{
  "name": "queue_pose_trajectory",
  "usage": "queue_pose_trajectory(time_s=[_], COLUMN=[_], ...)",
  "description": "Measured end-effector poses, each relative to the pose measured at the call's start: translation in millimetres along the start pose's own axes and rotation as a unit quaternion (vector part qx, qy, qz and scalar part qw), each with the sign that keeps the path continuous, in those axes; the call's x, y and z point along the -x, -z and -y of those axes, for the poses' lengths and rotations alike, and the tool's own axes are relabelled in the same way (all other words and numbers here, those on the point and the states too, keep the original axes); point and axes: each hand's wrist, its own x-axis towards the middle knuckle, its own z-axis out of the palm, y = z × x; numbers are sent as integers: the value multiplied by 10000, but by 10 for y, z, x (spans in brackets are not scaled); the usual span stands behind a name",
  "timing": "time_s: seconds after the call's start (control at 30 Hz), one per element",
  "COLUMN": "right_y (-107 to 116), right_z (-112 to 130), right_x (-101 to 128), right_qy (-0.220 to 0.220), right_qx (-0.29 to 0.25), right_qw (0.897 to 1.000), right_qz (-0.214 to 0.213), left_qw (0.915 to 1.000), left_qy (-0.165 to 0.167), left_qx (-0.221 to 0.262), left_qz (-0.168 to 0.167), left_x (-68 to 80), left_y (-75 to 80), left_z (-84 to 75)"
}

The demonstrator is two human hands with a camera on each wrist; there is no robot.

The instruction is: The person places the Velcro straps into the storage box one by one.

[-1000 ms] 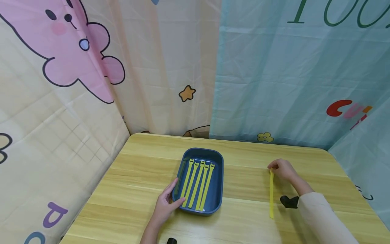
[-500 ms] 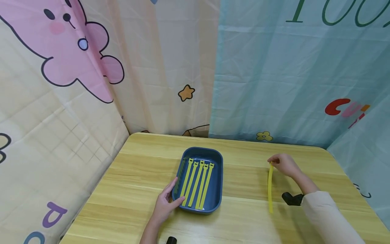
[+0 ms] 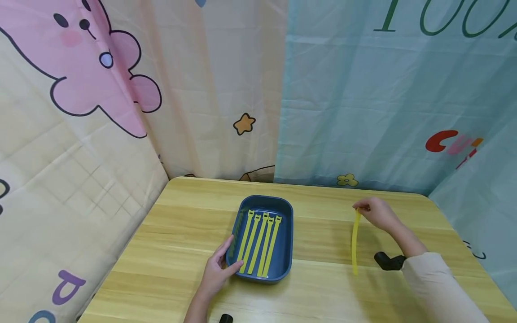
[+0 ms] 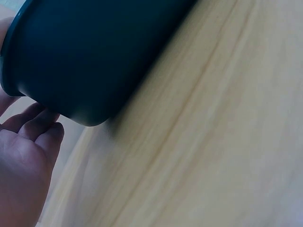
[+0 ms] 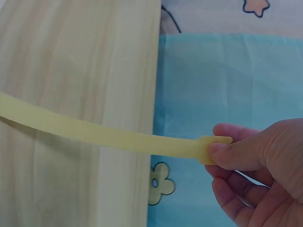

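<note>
Head view: a wooden bench (image 3: 323,287) is seen, closed in at its far and side edges by hanging curtains (image 3: 363,98); bare wood lies open between a blue tray (image 3: 287,233) near the middle and a yellow strap (image 3: 354,242) toward the right edge; the strap is held up by its top end and hangs down, its lower tip close to the bench; it is pinched between thumb and forefinger of the right hand (image 3: 375,213), the other fingers (image 5: 236,198) curled loosely beneath; five more straps (image 3: 258,242) lie side by side in the tray; the left hand (image 3: 216,269) is laid against the tray's near left corner, fingers (image 4: 45,127) straight and relaxed, touching the wall, gripping nothing.
</note>
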Motion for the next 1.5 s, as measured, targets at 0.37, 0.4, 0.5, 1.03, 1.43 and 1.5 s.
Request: queue_pose_trajectory(time_s=[0.37, 0.4, 0.5, 1.03, 1.43, 1.5], right_y=[185, 194, 223, 389, 473, 471], right_z=[209, 211, 226, 394, 597, 631], right_x=[68, 74, 96, 255, 306, 305], right_qy=[12, 12, 51, 388, 779, 797], right_qx=[151, 173, 225, 583, 624, 625], right_qw=[9998, 9998, 9995, 9959, 9911, 9908], right_qz=[-116, -137, -231, -579, -877, -898], left_qw=[10000, 10000, 10000, 9998, 10000, 10000], left_qy=[20, 59, 32, 178, -11, 4], left_qx=[-34, -8, -35, 87, 82, 73], left_qz=[7, -12, 1, -34, 24, 33], left_x=[7, 7, 7, 11, 9, 9], left_y=[-1, -2, -2, -3, 3, 4], left_z=[-23, -30, -34, -44, -26, -19])
